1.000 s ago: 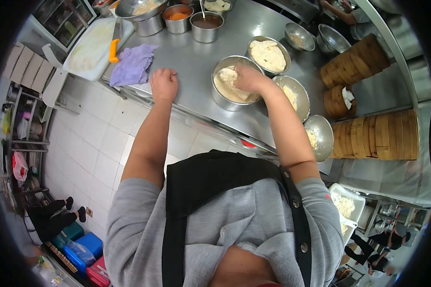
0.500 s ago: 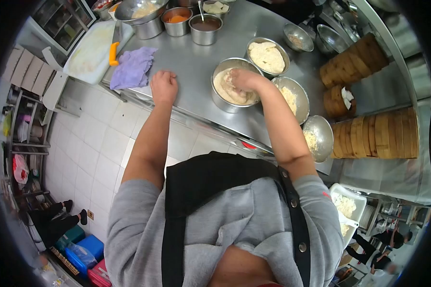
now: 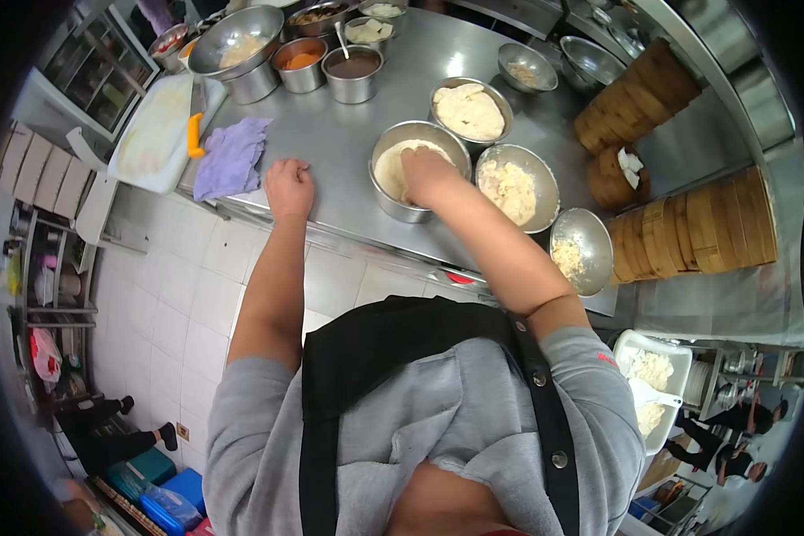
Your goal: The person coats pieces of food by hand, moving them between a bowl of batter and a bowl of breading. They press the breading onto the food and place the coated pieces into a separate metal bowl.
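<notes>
My left hand rests on the steel table near its front edge, with its fingers curled in and nothing seen in them. Inside a deep metal bowl is my right hand, its fingertips hidden against the pale, doughy mixture. Just behind stands a metal bowl with a pale dough mass. To the right of my right hand, a wider bowl holds yellowish lumps. A smaller tilted-looking bowl with crumbly yellow bits sits beside my right forearm.
A purple cloth lies left of my left hand, beside a white board and an orange-handled knife. Metal pots, one of brown sauce, stand behind. Bamboo steamers are stacked right. Other people stand at the lower right.
The view has shifted, so the table's things appear further left. Inside the bowl, my right hand has moved toward the near side, and its fingers look more curled. My left hand still rests on the table.
</notes>
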The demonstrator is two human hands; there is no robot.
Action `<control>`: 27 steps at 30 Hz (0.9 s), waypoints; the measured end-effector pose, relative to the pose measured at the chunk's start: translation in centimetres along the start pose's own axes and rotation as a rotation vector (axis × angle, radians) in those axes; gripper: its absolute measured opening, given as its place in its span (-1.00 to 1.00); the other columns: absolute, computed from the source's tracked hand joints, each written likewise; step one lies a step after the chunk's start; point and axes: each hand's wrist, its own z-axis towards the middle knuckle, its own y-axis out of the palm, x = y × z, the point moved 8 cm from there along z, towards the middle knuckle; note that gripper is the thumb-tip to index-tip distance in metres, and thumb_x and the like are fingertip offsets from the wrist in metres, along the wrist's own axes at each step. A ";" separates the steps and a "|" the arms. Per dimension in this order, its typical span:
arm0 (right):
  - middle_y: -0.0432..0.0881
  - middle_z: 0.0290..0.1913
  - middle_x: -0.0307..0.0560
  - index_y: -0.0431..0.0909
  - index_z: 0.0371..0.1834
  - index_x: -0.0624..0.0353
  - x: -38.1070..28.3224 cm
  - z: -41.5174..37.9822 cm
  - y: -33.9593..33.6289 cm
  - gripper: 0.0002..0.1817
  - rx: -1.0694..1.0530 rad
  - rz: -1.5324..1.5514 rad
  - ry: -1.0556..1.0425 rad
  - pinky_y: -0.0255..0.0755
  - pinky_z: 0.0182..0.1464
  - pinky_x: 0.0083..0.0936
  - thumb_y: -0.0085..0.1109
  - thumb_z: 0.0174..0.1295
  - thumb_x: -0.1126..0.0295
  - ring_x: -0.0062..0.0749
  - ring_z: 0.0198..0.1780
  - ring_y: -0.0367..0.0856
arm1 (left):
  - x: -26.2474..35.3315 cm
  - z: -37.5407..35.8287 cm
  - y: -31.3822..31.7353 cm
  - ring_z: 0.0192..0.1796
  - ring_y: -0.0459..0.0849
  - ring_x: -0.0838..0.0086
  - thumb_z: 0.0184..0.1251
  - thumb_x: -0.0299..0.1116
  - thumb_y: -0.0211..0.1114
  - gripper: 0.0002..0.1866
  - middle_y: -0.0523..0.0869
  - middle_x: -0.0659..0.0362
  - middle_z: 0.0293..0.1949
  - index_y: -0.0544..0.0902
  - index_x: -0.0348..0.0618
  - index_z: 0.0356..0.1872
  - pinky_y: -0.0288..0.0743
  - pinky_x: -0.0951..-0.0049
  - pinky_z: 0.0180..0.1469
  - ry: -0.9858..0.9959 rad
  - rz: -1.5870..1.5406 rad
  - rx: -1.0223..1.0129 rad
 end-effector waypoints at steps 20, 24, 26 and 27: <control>0.56 0.14 0.19 0.48 0.19 0.28 3.5 0.2 -5.9 -0.44 -0.040 0.366 -0.177 0.39 0.22 -0.34 0.15 0.13 0.23 -0.05 0.16 0.55 | 0.3 0.1 -0.2 -0.04 0.53 0.21 0.14 -0.46 0.17 -0.88 0.63 0.17 -0.21 0.67 -0.03 -0.38 0.37 0.21 0.09 -0.025 0.021 -0.011; 0.43 0.32 0.11 0.37 0.31 0.30 6.0 -0.2 -9.0 -0.39 -0.010 0.474 -0.120 0.24 0.37 -0.43 0.12 0.20 0.23 -0.14 0.32 0.42 | 0.8 0.2 -0.9 -0.15 0.56 0.14 0.10 -0.49 0.19 -0.91 0.63 0.11 -0.29 0.65 -0.07 -0.43 0.43 0.16 -0.06 0.056 0.020 0.075; 0.43 0.33 0.10 0.37 0.30 0.31 8.4 0.9 -10.5 -0.40 0.044 0.505 -0.093 0.24 0.36 -0.44 0.12 0.20 0.24 -0.14 0.33 0.41 | 1.0 0.1 -1.0 -0.15 0.56 0.14 0.10 -0.48 0.19 -0.91 0.63 0.12 -0.29 0.65 -0.07 -0.43 0.43 0.16 -0.06 0.057 0.015 0.082; 0.43 0.32 0.10 0.38 0.30 0.29 9.0 1.1 -11.2 -0.40 0.070 0.459 -0.085 0.24 0.36 -0.44 0.12 0.20 0.25 -0.14 0.32 0.41 | 1.0 0.1 -1.0 -0.15 0.56 0.14 0.11 -0.48 0.19 -0.91 0.63 0.12 -0.29 0.65 -0.07 -0.43 0.43 0.16 -0.06 0.052 0.016 0.080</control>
